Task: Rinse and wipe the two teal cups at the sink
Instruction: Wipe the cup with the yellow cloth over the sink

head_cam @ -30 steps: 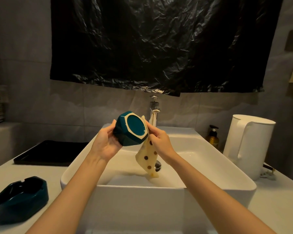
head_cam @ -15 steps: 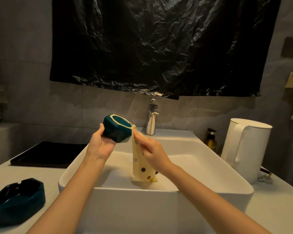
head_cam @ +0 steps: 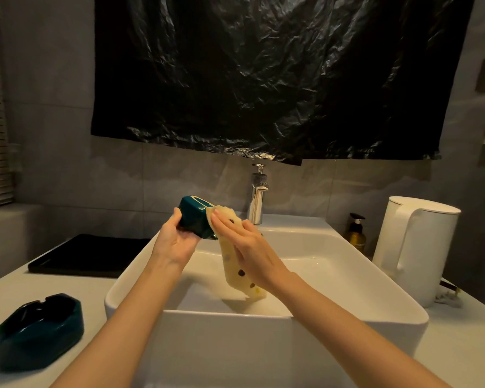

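- My left hand (head_cam: 177,242) curls its fingers round the teal cup (head_cam: 195,219), held over the sink (head_cam: 263,317)
- My right hand (head_cam: 247,247) lies flat, fingers straight, pressing the spotted cloth (head_cam: 235,273) onto that cup's side
- The second teal cup (head_cam: 39,329) sits well left of my fingers

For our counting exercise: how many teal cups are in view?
2. One teal cup is gripped by the left hand above the sink; the other teal cup sits on the counter left of it.
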### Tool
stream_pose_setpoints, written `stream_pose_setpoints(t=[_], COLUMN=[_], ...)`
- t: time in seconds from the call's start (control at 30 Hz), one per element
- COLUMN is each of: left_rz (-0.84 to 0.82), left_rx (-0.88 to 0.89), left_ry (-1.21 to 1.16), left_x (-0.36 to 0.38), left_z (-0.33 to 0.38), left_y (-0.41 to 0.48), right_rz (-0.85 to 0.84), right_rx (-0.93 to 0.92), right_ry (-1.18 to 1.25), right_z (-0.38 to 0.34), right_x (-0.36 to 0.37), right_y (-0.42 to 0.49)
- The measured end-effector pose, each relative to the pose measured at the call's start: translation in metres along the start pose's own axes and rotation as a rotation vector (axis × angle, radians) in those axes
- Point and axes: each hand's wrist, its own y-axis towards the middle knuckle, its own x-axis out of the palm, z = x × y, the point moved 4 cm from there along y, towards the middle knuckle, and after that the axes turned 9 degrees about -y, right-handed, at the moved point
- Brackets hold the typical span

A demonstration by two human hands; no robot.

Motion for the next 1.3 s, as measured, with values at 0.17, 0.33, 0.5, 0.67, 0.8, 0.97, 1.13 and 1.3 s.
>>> stream_pose_setpoints(t=[0.17, 0.33, 0.5, 0.67, 0.8, 0.97, 1.13, 1.3], left_rz=[0.022, 0.062, 0.038, 0.036, 0.035, 0.033, -0.043, -0.102], left_rx=[-0.035, -0.010, -0.009, 0.031, 0.053, 0.005, -0.033, -0.098], left_ry=[0.049, 0.035, 0.037, -0.004, -0.059, 0.041, 0.323, 0.557], left_x=[-0.001, -0.001, 0.000, -0.003, -0.004, -0.003, 0.011, 0.012], left_z=[-0.004, -0.001, -0.001, 0.003, 0.006, 0.000, -0.014, -0.023], left_y=[0.000, 0.002, 0.001, 0.004, 0.001, -0.001, -0.012, -0.015], right_rz=[0.059, -0.065, -0.107, -0.091, -0.054, -0.021, 0.029, 0.041], right_rx=[-0.188, -0.314, -0.244, -0.168, -0.042, 0.011, -0.025, 0.051], right_ry=[-0.203, -0.300, -0.258, -0.277, -0.172, -0.062, -0.056, -0.047], right_z=[-0.006, -0.001, 0.003, 0.007, 0.013, 0.011, 0.010, 0.014], right_x=[-0.002, 0.007, 0.011, 0.006, 0.006, 0.005, -0.002, -0.003], right_y=[0.006, -0.004, -0.001, -0.004, -0.006, -0.003, -0.002, 0.000])
